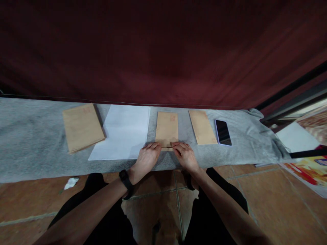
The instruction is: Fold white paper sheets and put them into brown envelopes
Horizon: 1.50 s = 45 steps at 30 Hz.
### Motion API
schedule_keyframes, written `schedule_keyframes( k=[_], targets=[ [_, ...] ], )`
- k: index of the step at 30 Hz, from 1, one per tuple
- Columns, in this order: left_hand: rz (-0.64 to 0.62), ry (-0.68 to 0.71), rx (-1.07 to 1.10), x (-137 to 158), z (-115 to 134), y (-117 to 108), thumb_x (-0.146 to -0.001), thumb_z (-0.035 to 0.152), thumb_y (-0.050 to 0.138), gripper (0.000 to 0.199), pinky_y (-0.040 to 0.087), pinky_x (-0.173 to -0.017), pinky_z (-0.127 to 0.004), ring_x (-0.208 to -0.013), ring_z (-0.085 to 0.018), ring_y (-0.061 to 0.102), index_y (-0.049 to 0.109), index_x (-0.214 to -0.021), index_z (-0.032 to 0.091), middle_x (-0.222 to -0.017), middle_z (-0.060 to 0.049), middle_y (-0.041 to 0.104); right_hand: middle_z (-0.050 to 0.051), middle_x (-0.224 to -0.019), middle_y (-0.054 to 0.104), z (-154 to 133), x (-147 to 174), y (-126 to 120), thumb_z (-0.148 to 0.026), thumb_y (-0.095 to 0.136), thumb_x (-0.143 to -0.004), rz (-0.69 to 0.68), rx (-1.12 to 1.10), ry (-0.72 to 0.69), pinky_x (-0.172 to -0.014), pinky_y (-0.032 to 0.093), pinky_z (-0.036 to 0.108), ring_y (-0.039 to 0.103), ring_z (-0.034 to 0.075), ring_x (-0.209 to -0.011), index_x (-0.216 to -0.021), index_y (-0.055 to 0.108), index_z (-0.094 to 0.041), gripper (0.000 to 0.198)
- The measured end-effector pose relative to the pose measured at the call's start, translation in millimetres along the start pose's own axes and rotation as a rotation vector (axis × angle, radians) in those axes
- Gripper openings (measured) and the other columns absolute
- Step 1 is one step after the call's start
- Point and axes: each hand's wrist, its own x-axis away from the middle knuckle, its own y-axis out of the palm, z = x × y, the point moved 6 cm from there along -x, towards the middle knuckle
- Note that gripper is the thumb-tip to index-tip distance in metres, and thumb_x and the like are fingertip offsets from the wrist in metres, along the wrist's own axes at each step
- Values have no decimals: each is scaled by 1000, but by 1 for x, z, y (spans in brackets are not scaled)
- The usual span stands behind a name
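A brown paper envelope [166, 127] with red print near its far right corner lies flat in front of me. My left hand [150, 154] is closed at its near left corner, and my right hand [184, 153] is closed at the near right corner. Between the fingertips, a narrow strip along the near edge looks raised or folded. Fingers partly cover both corners. On the left is a sheaf of white paper [125, 131], close to my left hand. Another brown envelope [203, 127] rests to the right, apart from my right hand.
At the left, a stack of brown envelopes [83, 127] touches the white paper. A smartphone [223, 132] lies at the right. Grey cloth [245, 136] covers the narrow bench, backed by a dark red curtain [153, 68]. A crumpled white tissue [71, 183] is on the tiled floor.
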Motion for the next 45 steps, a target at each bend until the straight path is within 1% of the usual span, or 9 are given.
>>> schedule_keyframes(
  k=[7, 12, 18, 21, 24, 33, 40, 43, 45],
  targets=[
    [-19, -16, -27, 0, -1, 2, -97, 14, 49, 19, 54, -83, -35, -99, -24, 67, 67, -103, 16, -107, -9, 73, 6, -116, 74, -1, 0, 1, -22, 51, -101, 7, 62, -1, -94, 51, 39, 67, 22, -104, -106, 72, -22, 22],
    [-58, 40, -65, 1, 3, -1, -89, 4, 53, 31, 55, -83, -37, -103, -25, 66, 66, -113, 17, -113, -10, 71, 8, -129, 69, -20, 8, 4, -18, 45, -101, 12, 54, -73, -110, 47, 43, 62, 23, -121, -122, 69, -18, 32],
    [-65, 77, -141, 10, 14, 6, -90, 6, 50, 35, 55, -91, -38, -111, -26, 65, 65, -121, 12, -124, -15, 69, 14, -152, 51, -53, 26, 23, -24, 46, -101, -129, 103, -145, -120, 39, 44, 45, 25, -143, -148, 47, -10, 49],
    [-37, 89, -169, 19, 23, 14, -92, 9, 46, 46, 48, -105, -42, -130, -29, 56, 55, -138, 8, -142, -19, 58, 17, -154, 47, -56, 30, 24, -24, 47, -99, -137, 127, -138, -122, 37, 46, 40, 25, -146, -149, 45, -5, 53],
    [-23, 78, -172, 26, 29, 22, -95, 16, 43, 52, 37, -117, -46, -143, -31, 44, 46, -145, 2, -152, -23, 47, 17, -156, 44, -54, 31, 21, -23, 46, -98, -150, 123, -148, -124, 34, 46, 38, 25, -147, -150, 43, -4, 56],
    [-58, -2, -132, 33, 26, 25, -94, 36, 54, 71, 30, -122, -48, -151, -37, 26, 36, -149, -5, -158, -30, 32, 16, -156, 44, -43, 35, 12, -20, 42, -98, -138, 156, -96, -122, 36, 47, 38, 25, -147, -150, 44, -8, 54],
    [-58, -67, -139, 35, 21, 22, -93, 42, 57, 75, 34, -119, -51, -149, -39, 31, 38, -147, -7, -156, -32, 34, 15, -155, 47, -31, 42, 5, -18, 42, -98, -71, 190, -33, -120, 39, 48, 45, 25, -143, -149, 45, -9, 53],
    [-32, -97, -123, 33, 15, 19, -95, 37, 54, 66, 37, -116, -51, -145, -39, 38, 44, -144, -6, -151, -33, 42, 15, -152, 50, -28, 42, 3, -18, 44, -97, -51, 199, -19, -120, 38, 48, 47, 26, -141, -147, 48, -9, 51],
    [0, -101, -91, 30, 11, 15, -98, 32, 49, 55, 40, -114, -50, -142, -37, 45, 48, -142, 0, -148, -29, 49, 15, -148, 55, -27, 39, 2, -18, 45, -97, -34, 214, -12, -120, 37, 49, 50, 27, -138, -143, 53, -10, 47]
  ],
)
